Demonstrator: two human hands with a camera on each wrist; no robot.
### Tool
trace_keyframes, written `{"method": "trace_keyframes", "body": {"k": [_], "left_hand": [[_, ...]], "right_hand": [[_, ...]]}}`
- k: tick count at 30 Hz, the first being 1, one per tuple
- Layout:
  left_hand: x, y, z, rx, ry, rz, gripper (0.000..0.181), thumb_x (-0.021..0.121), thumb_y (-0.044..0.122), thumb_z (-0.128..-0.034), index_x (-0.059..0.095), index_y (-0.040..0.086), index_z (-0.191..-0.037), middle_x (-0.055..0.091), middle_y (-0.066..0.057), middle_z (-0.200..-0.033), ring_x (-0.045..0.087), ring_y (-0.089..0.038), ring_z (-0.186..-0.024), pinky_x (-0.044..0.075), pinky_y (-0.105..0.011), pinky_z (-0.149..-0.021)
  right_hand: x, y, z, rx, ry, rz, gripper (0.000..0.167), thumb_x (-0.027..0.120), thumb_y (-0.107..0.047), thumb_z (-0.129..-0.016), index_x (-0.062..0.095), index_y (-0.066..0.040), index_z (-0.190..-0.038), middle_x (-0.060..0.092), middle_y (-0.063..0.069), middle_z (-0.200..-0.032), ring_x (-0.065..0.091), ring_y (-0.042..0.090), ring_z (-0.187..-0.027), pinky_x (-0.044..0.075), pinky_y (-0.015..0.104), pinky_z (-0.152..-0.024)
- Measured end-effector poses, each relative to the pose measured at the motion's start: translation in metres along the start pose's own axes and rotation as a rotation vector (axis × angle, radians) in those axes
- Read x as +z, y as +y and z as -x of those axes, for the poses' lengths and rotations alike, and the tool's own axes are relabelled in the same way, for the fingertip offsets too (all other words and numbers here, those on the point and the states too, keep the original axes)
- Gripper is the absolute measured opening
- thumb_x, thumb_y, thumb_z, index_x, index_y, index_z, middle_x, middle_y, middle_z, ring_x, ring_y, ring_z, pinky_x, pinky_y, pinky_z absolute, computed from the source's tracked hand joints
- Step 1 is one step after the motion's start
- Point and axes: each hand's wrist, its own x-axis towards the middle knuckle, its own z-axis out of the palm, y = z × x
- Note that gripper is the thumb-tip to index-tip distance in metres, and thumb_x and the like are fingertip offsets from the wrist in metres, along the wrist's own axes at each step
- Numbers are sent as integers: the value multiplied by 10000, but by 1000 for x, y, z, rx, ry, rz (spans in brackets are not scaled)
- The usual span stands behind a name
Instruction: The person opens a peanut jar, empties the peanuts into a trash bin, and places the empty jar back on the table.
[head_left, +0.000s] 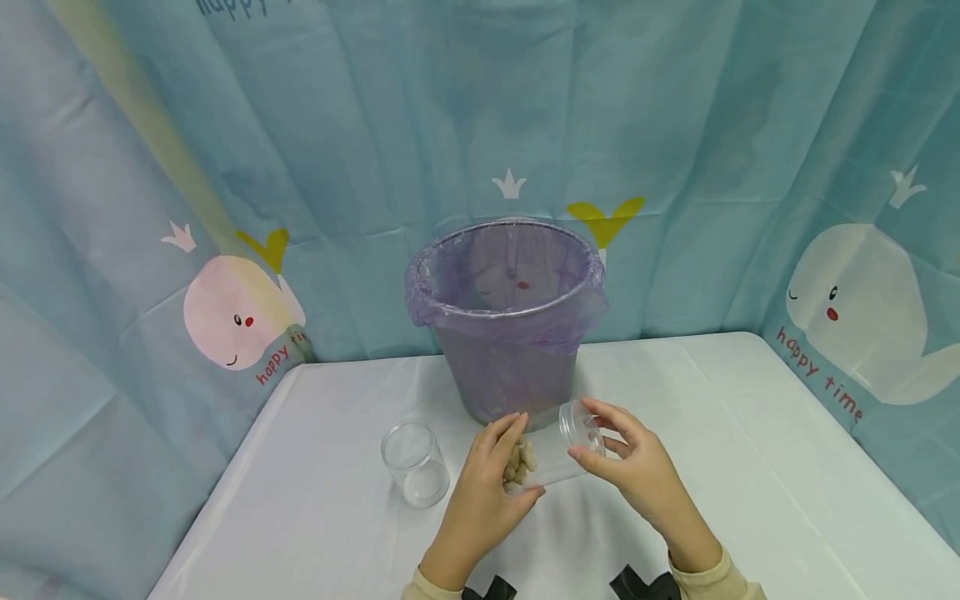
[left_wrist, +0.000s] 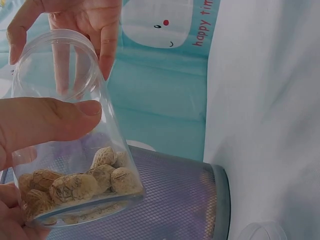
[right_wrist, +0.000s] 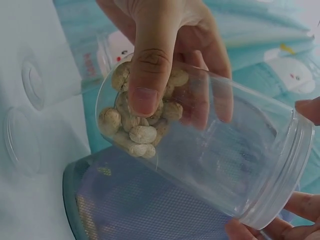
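A clear plastic jar [head_left: 551, 457] lies tilted on its side in the air, held between both hands, with several unshelled peanuts [right_wrist: 142, 125] gathered at its base end. My left hand [head_left: 487, 487] grips that base end, thumb on one side and fingers on the other. At the other end, my right hand [head_left: 630, 458] holds the rim [right_wrist: 280, 175] between thumb and fingers. Whether a clear lid sits on that rim I cannot tell. A second clear jar [head_left: 415, 467] stands upright on the table, left of my left hand, and nothing shows inside it.
Behind the hands stands a mesh wastebasket [head_left: 510, 375] lined with a purple plastic bag [head_left: 427, 292]. A clear disc-like thing [right_wrist: 22, 140] lies on the white table [head_left: 315, 467]. A blue printed curtain [head_left: 360, 167] hangs around the table's back and sides.
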Motion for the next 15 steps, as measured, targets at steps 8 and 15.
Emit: {"method": "trace_keyframes", "body": {"k": [8, 15], "left_hand": [[-1, 2, 0, -24, -4, 28, 960, 947, 105, -625, 477, 92, -1462, 535, -115, -1396, 551, -260, -1258, 554, -397, -1003], [-2, 3, 0, -14, -18, 25, 944, 944, 104, -629, 486, 74, -1454, 547, -128, -1383, 559, -277, -1256, 553, -406, -1005]], "right_hand": [[1, 0, -2, 36, 26, -9, 738, 757, -210, -880, 389, -120, -1513, 459, 118, -1470, 430, 299, -1335, 461, 479, -1066], [1, -1, -1, 61, 21, 1, 622, 747, -241, -892, 493, -82, -1437, 521, 104, -1445, 478, 267, -1280, 452, 531, -1085]]}}
